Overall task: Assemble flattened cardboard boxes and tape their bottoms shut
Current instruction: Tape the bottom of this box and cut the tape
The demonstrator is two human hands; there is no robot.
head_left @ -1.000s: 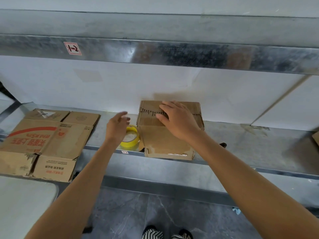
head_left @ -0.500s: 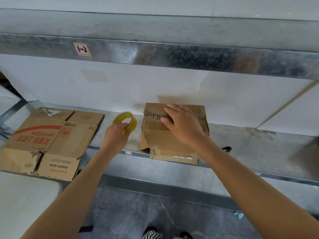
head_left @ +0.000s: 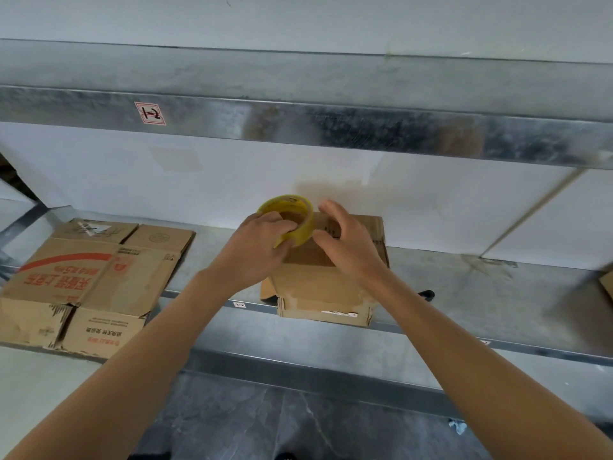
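Note:
A small assembled cardboard box (head_left: 323,290) stands on the metal shelf (head_left: 464,293), its folded flaps facing up. My left hand (head_left: 258,250) grips a yellow roll of tape (head_left: 292,217) and holds it over the box's far left corner. My right hand (head_left: 348,240) hovers just right of the roll above the box top, fingers spread and loosely curved, holding nothing. Whether it touches the box or the tape I cannot tell.
A stack of flattened cardboard boxes (head_left: 86,280) with red print lies on the shelf to the left. An upper shelf beam (head_left: 331,127) runs overhead. A small black object (head_left: 428,294) sits right of the box. Another cardboard edge (head_left: 607,283) shows at far right.
My left hand lifted the yellow tape from the shelf and carried it right, over the box. My right hand came up off the box top toward the roll.

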